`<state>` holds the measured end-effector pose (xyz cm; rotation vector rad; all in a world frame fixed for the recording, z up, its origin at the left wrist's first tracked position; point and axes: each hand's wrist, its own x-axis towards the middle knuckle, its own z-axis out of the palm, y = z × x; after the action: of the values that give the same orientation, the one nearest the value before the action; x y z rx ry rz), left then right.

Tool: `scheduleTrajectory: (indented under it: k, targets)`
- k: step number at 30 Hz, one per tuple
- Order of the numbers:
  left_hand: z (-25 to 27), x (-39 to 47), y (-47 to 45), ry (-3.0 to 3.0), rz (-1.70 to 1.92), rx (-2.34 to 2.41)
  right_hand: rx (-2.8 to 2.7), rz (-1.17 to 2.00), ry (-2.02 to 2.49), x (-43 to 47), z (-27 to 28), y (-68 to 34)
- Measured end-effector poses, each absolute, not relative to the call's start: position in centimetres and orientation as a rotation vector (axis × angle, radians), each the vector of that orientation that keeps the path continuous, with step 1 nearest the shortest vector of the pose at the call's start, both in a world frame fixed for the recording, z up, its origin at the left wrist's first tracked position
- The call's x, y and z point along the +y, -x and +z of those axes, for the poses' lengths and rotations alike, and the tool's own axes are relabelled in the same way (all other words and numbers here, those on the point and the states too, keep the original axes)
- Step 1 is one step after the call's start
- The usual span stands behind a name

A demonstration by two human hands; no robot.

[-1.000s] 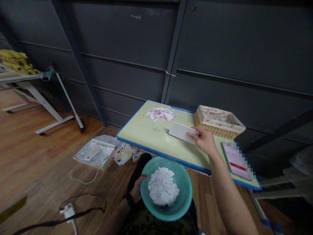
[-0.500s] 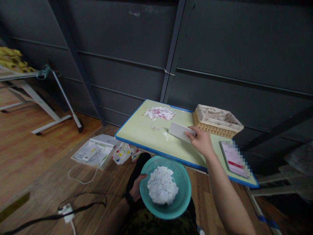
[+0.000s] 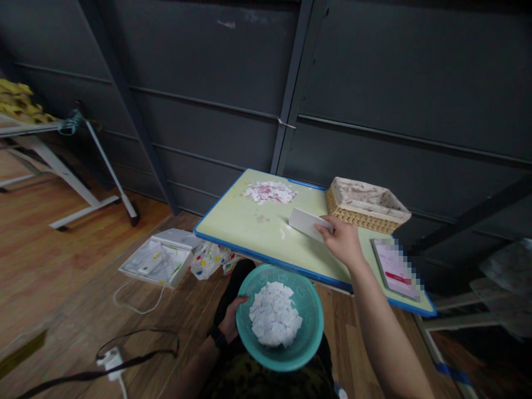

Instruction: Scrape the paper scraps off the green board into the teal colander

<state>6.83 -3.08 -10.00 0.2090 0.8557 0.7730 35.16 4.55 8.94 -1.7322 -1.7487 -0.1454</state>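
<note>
My left hand (image 3: 233,320) grips the rim of a teal plastic colander (image 3: 310,332) at its left side, over my lap. Inside the colander lies a heap of torn white paper pieces (image 3: 275,314). My right hand (image 3: 344,242) pinches the right end of a flat white rectangular card (image 3: 305,223), held on edge just over a pale green table (image 3: 233,221) with a blue rim. I cannot tell whether the card's lower edge touches the tabletop. Farther back on the table is a second pile of paper scraps (image 3: 271,192), white and pink.
A cloth-lined wicker basket (image 3: 369,219) stands at the table's back right, near a tablet (image 3: 394,269). On the floor at left are an open white box (image 3: 155,263), a patterned plastic bag (image 3: 208,261) and a power strip (image 3: 111,363) with cables. A dark panel wall (image 3: 216,55) runs behind.
The card in my right hand has shifted slightly to the right over the table. My left hand keeps the colander in the same place. The whole view has drifted a little.
</note>
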Motion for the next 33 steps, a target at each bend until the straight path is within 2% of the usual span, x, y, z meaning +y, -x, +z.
scheduleTrajectory:
  k: [9,22,28,33]
  targets:
    - [-10.1,-3.0,-6.9,-0.265,0.782,0.853,-1.777,-0.086,1.699,4.1,8.6,-35.1]
    - [-9.3,-3.1,-6.9,-0.239,0.795,0.879,-1.880,-0.294,1.840,2.4,9.3,-34.5]
    - [-8.9,-3.2,-7.0,-0.246,0.776,0.887,-1.841,-0.135,1.734,-0.6,9.1,-33.6]
    - [-8.4,-2.9,-6.6,-0.214,0.815,0.911,-1.680,-0.101,1.713,0.5,8.1,-33.2]
